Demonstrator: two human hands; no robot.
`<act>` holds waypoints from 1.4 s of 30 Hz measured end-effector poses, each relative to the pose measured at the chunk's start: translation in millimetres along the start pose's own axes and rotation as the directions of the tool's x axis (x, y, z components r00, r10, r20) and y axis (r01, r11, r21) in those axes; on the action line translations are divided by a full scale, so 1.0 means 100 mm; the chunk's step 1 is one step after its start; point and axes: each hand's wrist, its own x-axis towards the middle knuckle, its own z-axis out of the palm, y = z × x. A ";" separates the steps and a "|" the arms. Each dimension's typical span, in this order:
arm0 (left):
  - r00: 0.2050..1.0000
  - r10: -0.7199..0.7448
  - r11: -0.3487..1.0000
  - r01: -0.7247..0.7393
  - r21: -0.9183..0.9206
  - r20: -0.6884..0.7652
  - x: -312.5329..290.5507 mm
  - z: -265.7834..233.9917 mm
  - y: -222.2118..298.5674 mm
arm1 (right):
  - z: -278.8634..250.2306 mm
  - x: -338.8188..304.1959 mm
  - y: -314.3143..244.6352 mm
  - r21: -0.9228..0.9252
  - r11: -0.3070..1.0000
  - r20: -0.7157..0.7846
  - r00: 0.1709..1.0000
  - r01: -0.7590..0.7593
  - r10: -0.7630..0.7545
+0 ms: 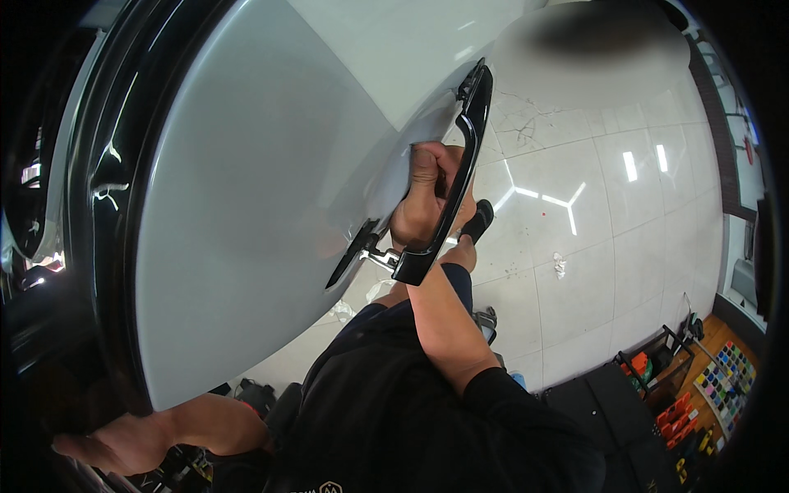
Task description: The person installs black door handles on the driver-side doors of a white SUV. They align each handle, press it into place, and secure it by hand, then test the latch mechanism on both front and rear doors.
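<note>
A light grey car door (238,205) fills the left side, with a glossy black door handle (477,107) standing out from it. At the handle's near end, a metal bracket (380,258) shows between it and a dark opening in the panel. My right hand (423,193) is behind the handle, close against the door skin, thumb and fingers closed together. Whatever they pinch, if anything, is hidden. At the lower left my left hand (119,444) lies by the door's lower edge; its fingers are dim and partly lost in shadow.
Shiny black trim (90,189) borders the door on the left. Light floor tiles (575,287) spread to the right, with my dark shoe (479,218) on them. A black case (596,411), orange tools (678,419) and a board of coloured samples (727,382) stand at lower right.
</note>
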 end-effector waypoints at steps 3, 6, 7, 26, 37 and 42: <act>0.976 0.218 0.943 -0.205 0.264 -0.022 0.09 -0.11 -0.11 | 0.02 0.00 0.01 0.007 1.000 -0.027 0.999 0.022 -0.022; 0.916 0.401 0.807 -0.357 0.469 0.007 0.19 -0.25 -0.20 | 0.01 0.00 0.00 0.008 1.000 -0.029 0.999 0.023 -0.023; 0.898 0.441 0.770 -0.388 0.507 0.017 0.20 -0.27 -0.21 | 0.00 0.00 0.00 0.008 1.000 -0.025 0.999 0.023 -0.023; 0.874 0.480 0.727 -0.446 0.523 0.078 0.21 -0.28 -0.26 | -0.02 -0.05 0.05 0.035 0.999 0.009 1.000 0.028 -0.029; 0.898 0.433 0.673 -0.380 0.635 0.079 0.14 -0.35 -0.32 | -0.24 0.07 0.06 0.377 0.895 0.201 0.965 -0.237 0.170; 0.761 0.539 0.492 -0.632 0.599 0.360 0.14 -0.65 -0.53 | -0.91 0.30 -0.01 0.366 0.797 0.415 0.851 -0.480 0.322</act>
